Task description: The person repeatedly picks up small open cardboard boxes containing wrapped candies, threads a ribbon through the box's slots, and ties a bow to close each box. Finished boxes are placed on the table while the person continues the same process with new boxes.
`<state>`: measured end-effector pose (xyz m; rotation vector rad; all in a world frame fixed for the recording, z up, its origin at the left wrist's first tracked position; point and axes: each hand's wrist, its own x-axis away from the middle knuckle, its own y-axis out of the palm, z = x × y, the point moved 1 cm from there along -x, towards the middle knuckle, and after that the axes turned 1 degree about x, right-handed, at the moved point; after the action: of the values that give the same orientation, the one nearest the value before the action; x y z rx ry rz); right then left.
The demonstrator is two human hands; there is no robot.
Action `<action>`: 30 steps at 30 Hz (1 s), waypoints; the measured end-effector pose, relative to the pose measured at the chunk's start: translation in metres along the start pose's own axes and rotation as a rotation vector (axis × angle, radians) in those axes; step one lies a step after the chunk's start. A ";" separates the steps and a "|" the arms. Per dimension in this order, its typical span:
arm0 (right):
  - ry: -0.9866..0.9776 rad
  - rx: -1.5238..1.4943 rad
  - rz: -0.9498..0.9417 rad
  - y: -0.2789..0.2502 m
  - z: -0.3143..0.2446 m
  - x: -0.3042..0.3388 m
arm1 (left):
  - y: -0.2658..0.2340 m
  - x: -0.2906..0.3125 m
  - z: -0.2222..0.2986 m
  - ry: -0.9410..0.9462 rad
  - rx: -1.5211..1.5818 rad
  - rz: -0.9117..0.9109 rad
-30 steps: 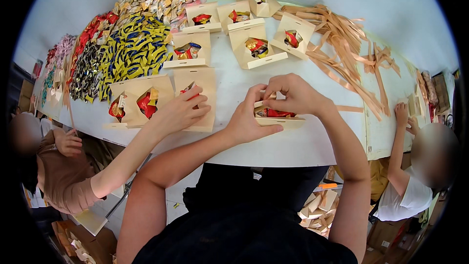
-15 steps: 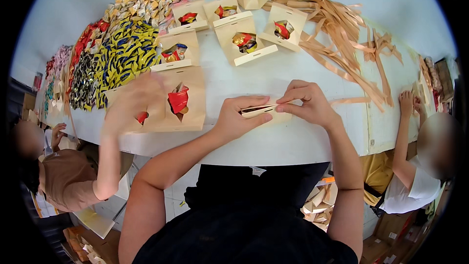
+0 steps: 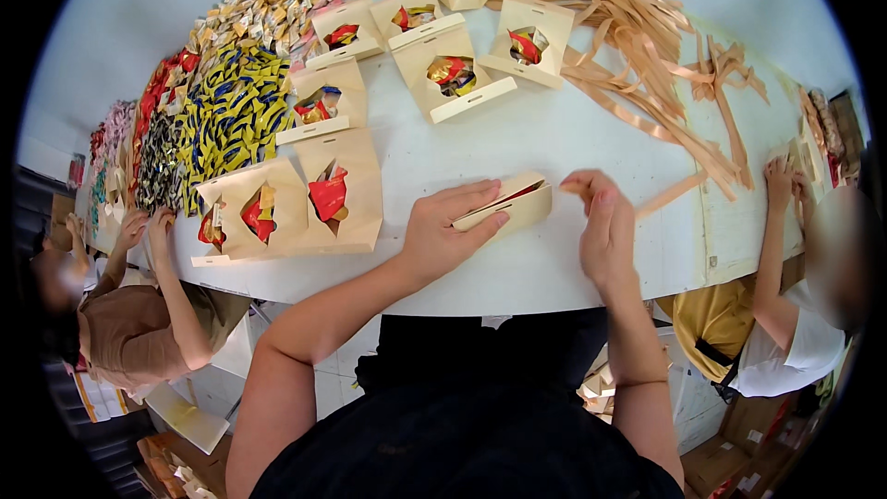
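Note:
Near the front of the table, my left hand [image 3: 448, 229] is closed around a small cream paper box [image 3: 523, 211]. Its thumb presses the near side and its fingers lie along the far side. The box's top edge gapes a little, and something dark red shows in the slit. Just right of the box, apart from it, is my right hand [image 3: 605, 231], fingers bent and spread with nothing visible in them. A loose tan ribbon [image 3: 673, 194] ends beside that hand.
Open-flapped boxes with wrapped sweets, such as one box [image 3: 454, 74], stand at the back and left. Heaped yellow sweets [image 3: 236, 106] lie at far left, tan ribbons [image 3: 637, 46] at far right. Co-workers sit on both sides, one in a brown shirt [image 3: 134, 337].
My right hand has let go of the box's right end and moved right. The co-worker's arm at left has drawn back from the boxes, uncovering them.

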<state>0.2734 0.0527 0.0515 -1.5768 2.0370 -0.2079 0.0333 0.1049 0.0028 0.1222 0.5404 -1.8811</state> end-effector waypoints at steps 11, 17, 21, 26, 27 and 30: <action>0.391 -0.491 0.011 0.045 0.004 0.044 | 0.001 0.004 0.000 0.009 -0.040 0.003; 0.413 -0.555 -0.027 0.043 -0.007 0.042 | 0.002 0.001 0.010 -0.033 -0.049 0.003; 0.460 -0.472 -0.038 0.038 -0.008 0.046 | 0.003 0.004 0.003 -0.005 -0.091 0.021; 0.437 -0.362 0.014 0.038 0.002 0.052 | 0.006 0.005 -0.002 0.017 -0.063 0.041; 0.415 -0.388 0.034 0.040 0.001 0.050 | 0.006 0.004 -0.003 0.037 -0.053 0.056; 0.385 -0.430 -0.016 0.045 -0.004 0.046 | 0.007 0.004 -0.005 0.047 -0.013 0.063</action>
<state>0.2255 0.0226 0.0202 -1.9284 2.4915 -0.0852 0.0370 0.1021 -0.0054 0.1737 0.5745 -1.8167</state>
